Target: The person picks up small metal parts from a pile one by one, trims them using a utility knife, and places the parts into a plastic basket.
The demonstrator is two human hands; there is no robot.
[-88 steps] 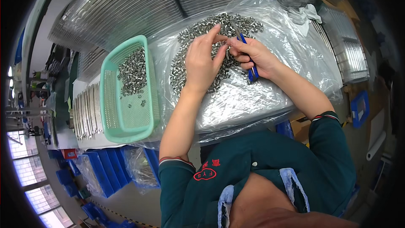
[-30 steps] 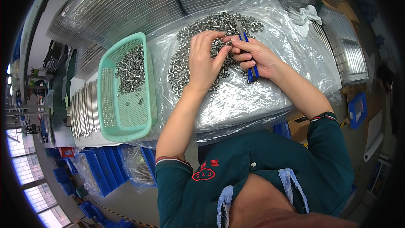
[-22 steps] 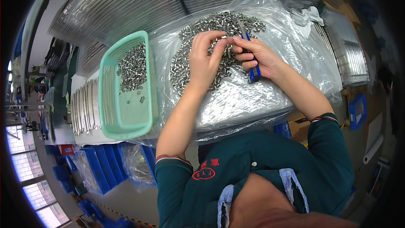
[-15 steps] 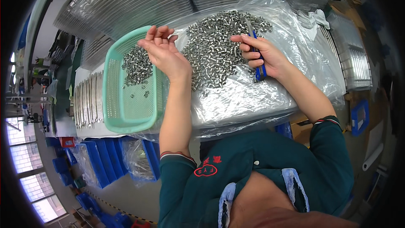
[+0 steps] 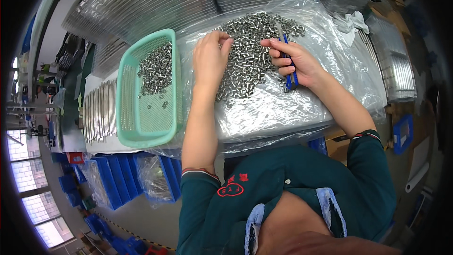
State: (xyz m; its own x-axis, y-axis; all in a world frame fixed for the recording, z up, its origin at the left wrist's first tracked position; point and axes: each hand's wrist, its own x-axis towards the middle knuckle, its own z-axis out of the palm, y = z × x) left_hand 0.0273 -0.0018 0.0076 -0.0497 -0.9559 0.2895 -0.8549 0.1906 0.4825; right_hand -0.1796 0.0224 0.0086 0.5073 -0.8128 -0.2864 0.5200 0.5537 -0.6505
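Hands first: left hand [image 5: 211,57] is left of upper centre in the frame, at the left edge of the pile of small metal fittings [image 5: 251,52]. Its fingers are curled, thumb tip close to the index; can't tell if a piece is pinched there. Right hand [image 5: 300,63] is right of centre, gripping a blue utility knife [image 5: 291,80]: lower fingers wrapped round the handle, blade pointing up the frame. Right thumb and index reach leftward over the pile; can't tell if anything's between the tips.

Left to right from there. Left side: row of thin metal rods [image 5: 100,111], just beside my green mesh basket [image 5: 177,94]. Basket is left of my left hand, near but apart. Batch of metal pieces [image 5: 156,68] in its upper part, a few strays below. Upper centre: the pile, mostly between my two hands, lying on clear plastic sheeting [image 5: 349,63]. Upper right: pale cloth [image 5: 349,22]. Right of the sheeting: stack of clear trays [image 5: 395,73].
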